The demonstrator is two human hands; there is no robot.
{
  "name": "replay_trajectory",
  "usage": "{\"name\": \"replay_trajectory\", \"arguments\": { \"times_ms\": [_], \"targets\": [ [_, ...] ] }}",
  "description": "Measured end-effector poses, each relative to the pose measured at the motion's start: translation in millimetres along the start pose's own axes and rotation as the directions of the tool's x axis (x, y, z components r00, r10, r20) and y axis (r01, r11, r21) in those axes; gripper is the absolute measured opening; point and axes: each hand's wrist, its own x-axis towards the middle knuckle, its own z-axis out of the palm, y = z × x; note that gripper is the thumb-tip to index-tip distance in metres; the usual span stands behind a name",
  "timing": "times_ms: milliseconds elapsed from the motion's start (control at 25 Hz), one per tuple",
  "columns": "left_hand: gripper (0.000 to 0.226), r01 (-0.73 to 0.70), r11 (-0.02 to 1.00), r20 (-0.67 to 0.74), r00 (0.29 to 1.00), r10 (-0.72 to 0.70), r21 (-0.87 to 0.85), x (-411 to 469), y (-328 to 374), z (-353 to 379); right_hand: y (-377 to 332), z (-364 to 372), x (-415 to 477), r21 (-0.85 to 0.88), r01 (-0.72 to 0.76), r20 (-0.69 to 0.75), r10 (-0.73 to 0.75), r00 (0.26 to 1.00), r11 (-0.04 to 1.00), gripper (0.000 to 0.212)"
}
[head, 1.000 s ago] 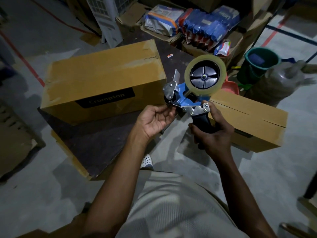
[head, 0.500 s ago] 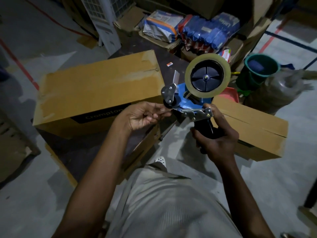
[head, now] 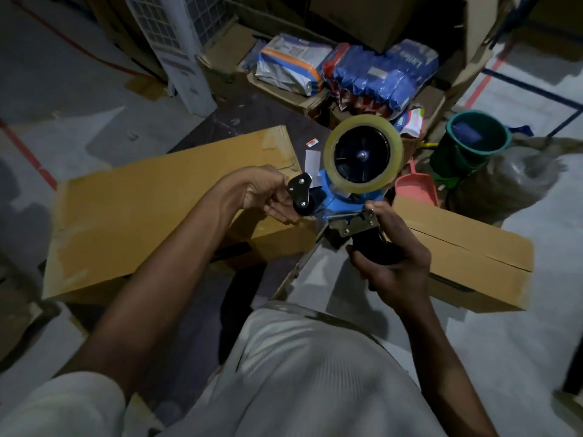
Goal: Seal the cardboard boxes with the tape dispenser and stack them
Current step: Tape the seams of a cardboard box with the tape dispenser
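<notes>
A blue tape dispenser (head: 339, 200) with a roll of clear tape (head: 362, 159) is held up in front of me. My right hand (head: 392, 266) grips its black handle from below. My left hand (head: 268, 193) pinches at the black roller end of the dispenser, fingers curled around it. Behind my left arm lies a large brown cardboard box (head: 151, 212) on a dark board. A smaller brown box (head: 473, 257) with a visible top seam lies on the floor to the right, behind my right hand.
Blue and white packets (head: 378, 74) pile up in cardboard at the back. A green bucket (head: 473, 143), a pink scoop (head: 416, 187) and a clear plastic bag (head: 504, 184) sit at the right. A white grille unit (head: 179, 48) stands at the back left. Grey floor surrounds.
The view has shifted closer over the large box. My left hand slid further onto the dispenser's roller end; the right hand keeps its grip on the handle.
</notes>
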Motion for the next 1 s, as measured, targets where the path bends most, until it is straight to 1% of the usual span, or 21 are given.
{"name": "replay_trajectory", "arguments": {
  "times_ms": [120,200,320,400,480,600,640,760,840,1000],
  "targets": [
    [0.026,-0.017,0.994,-0.016,1.000,0.019,0.111,18.3,15.2,-21.4,2.4,12.9,17.0,-0.063,-0.013,0.003,0.013,1.000,0.998,0.074],
    [0.026,-0.023,0.985,-0.042,0.999,0.030,0.171,29.8,28.7,-38.7,0.9,17.5,29.0,-0.116,-0.010,-0.001,0.010,1.000,0.993,0.074],
    [0.029,-0.027,0.984,-0.113,0.992,0.048,0.179,42.2,47.2,-81.8,0.0,14.0,32.9,-0.167,-0.043,-0.043,0.036,0.998,0.985,0.072],
    [0.031,-0.040,0.984,-0.125,0.990,0.062,0.174,52.2,58.3,-118.6,2.4,12.1,28.1,-0.181,-0.078,-0.088,0.063,0.994,0.980,0.068],
    [0.032,-0.068,0.972,-0.073,0.994,0.087,0.226,61.8,72.5,-147.2,5.5,15.6,23.6,-0.205,-0.100,-0.120,0.076,0.990,0.974,0.066],
    [0.032,-0.187,0.901,0.126,0.981,0.148,0.392,74.0,98.2,-165.4,5.4,25.4,26.7,-0.285,-0.089,-0.114,0.058,0.992,0.954,0.065],
    [0.032,-0.218,0.880,0.161,0.973,0.163,0.422,78.4,103.6,-166.9,3.5,27.7,29.0,-0.327,-0.078,-0.108,0.044,0.993,0.942,0.066],
    [0.032,-0.265,0.870,0.214,0.958,0.190,0.416,100.1,110.5,-167.7,-1.2,32.4,35.5,-0.420,-0.052,-0.111,0.006,0.994,0.906,0.063],
    [0.033,-0.278,0.866,0.229,0.953,0.196,0.415,114.5,113.5,-165.6,-3.9,35.8,36.4,-0.452,-0.051,-0.117,-0.002,0.993,0.890,0.064],
    [0.037,-0.298,0.835,0.241,0.949,0.206,0.462,137.8,120.0,-166.6,-11.3,39.6,32.2,-0.526,-0.027,-0.071,-0.012,0.997,0.850,0.065]
  ]
}}
